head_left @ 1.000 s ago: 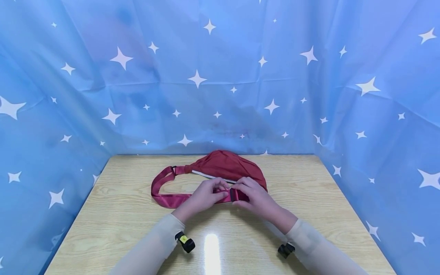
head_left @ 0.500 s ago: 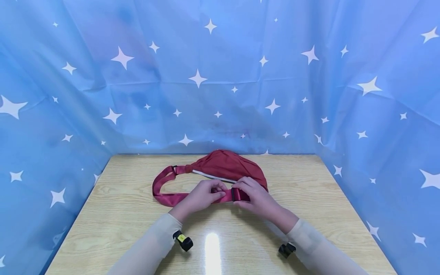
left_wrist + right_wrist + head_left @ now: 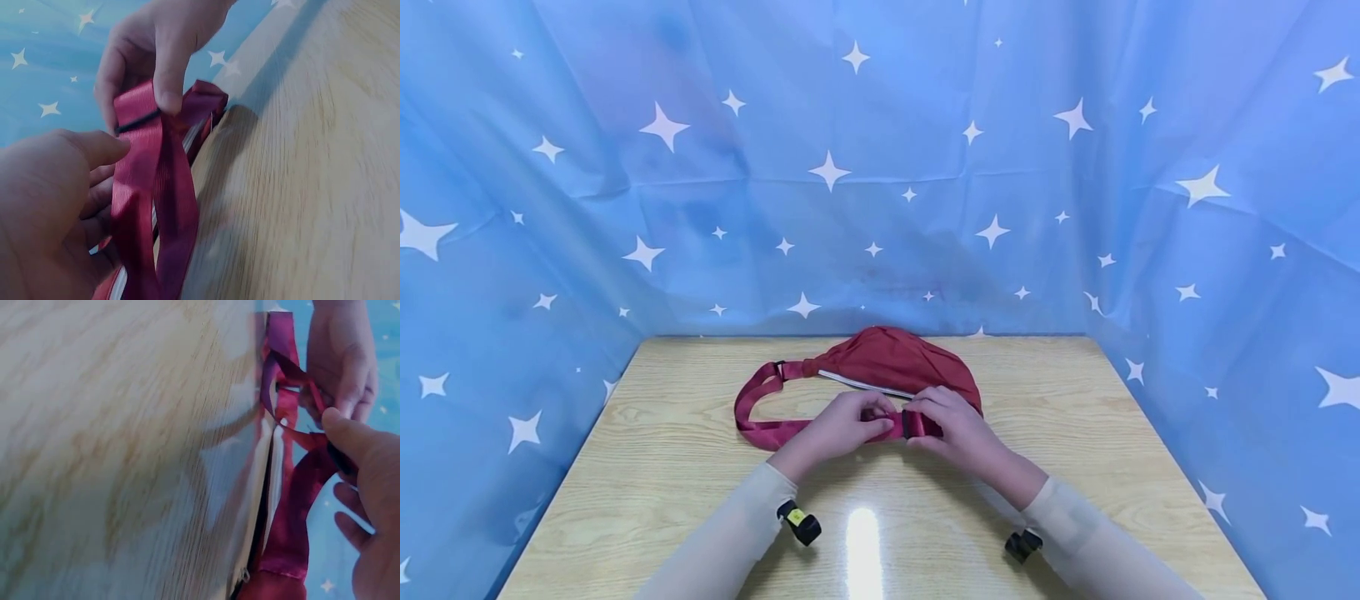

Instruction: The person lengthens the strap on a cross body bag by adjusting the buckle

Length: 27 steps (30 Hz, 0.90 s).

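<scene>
In the head view a dark red waist bag (image 3: 898, 354) with a pale zipper lies near the back of the table, its strap (image 3: 772, 435) looping out to the left and round to the front. My left hand (image 3: 838, 429) pinches the strap between thumb and fingers, just left of a black slider buckle (image 3: 140, 120). My right hand (image 3: 955, 429) holds the strap at that buckle, thumb and fingers on its edges. The left wrist view shows two layers of strap hanging side by side below the buckle. From the right wrist, the buckle is partly hidden behind my thumb.
The bag rests on a pale wooden table (image 3: 662, 500). Blue curtains (image 3: 880, 125) with white stars enclose the back and both sides. A second black slider (image 3: 778, 372) sits on the strap's left end. Black wrist cameras (image 3: 801, 523) are worn on both sleeves.
My left hand has shifted slightly left along the strap, away from the buckle. The strap's left loop has drawn in a little to the right. My right hand has stayed nearly in place.
</scene>
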Each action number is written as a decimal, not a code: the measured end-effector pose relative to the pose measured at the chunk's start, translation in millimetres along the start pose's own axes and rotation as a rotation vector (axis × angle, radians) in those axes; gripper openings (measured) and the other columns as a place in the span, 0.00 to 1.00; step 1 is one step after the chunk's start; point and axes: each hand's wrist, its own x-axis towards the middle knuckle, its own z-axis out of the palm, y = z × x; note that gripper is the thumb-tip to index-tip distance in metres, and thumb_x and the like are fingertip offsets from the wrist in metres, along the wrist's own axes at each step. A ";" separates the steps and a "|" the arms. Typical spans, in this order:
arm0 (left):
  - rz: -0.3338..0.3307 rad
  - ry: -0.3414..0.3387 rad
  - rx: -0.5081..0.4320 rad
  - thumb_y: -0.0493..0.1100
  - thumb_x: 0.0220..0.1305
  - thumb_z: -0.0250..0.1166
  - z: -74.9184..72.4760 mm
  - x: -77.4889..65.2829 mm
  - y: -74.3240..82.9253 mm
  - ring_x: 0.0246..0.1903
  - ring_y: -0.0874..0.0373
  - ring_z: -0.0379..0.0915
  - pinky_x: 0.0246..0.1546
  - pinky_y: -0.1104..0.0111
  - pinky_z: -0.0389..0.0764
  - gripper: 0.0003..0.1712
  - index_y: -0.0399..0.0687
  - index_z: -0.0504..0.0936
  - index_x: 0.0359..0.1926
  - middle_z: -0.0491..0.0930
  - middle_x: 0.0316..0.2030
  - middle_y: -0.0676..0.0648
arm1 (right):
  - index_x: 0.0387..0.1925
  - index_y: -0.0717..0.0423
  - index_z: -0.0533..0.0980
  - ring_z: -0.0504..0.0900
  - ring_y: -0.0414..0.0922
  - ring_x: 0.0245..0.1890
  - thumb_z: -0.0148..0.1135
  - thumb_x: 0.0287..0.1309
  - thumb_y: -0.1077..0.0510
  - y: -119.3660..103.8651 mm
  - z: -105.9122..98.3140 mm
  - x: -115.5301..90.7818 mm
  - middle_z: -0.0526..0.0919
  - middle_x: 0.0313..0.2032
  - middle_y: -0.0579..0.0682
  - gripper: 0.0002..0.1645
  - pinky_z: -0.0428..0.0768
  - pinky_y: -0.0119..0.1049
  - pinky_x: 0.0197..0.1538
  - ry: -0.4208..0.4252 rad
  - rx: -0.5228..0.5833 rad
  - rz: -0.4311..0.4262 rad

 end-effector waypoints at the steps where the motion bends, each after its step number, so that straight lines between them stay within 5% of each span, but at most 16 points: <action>1: -0.005 -0.002 0.005 0.44 0.80 0.70 -2.2 -2.2 -1.5 0.42 0.64 0.82 0.49 0.63 0.82 0.04 0.56 0.89 0.50 0.86 0.40 0.59 | 0.58 0.53 0.86 0.82 0.47 0.55 0.91 0.52 0.52 0.3 0.2 0.3 0.86 0.54 0.46 0.33 0.82 0.51 0.61 -0.001 0.004 0.006; 12: 0.022 -0.032 0.016 0.43 0.82 0.68 -9.8 -8.7 -6.8 0.31 0.64 0.75 0.39 0.66 0.78 0.04 0.56 0.89 0.45 0.82 0.32 0.58 | 0.60 0.52 0.84 0.81 0.46 0.58 0.88 0.57 0.54 2.8 1.3 0.4 0.85 0.55 0.46 0.31 0.82 0.50 0.61 -0.034 0.059 0.020; 27: 0.029 -0.037 0.042 0.43 0.81 0.68 -4.1 -0.4 2.9 0.38 0.64 0.78 0.46 0.65 0.80 0.04 0.58 0.89 0.47 0.84 0.37 0.59 | 0.57 0.53 0.86 0.82 0.48 0.54 0.91 0.51 0.57 -2.7 4.7 7.2 0.88 0.53 0.47 0.32 0.81 0.53 0.59 0.000 0.045 -0.053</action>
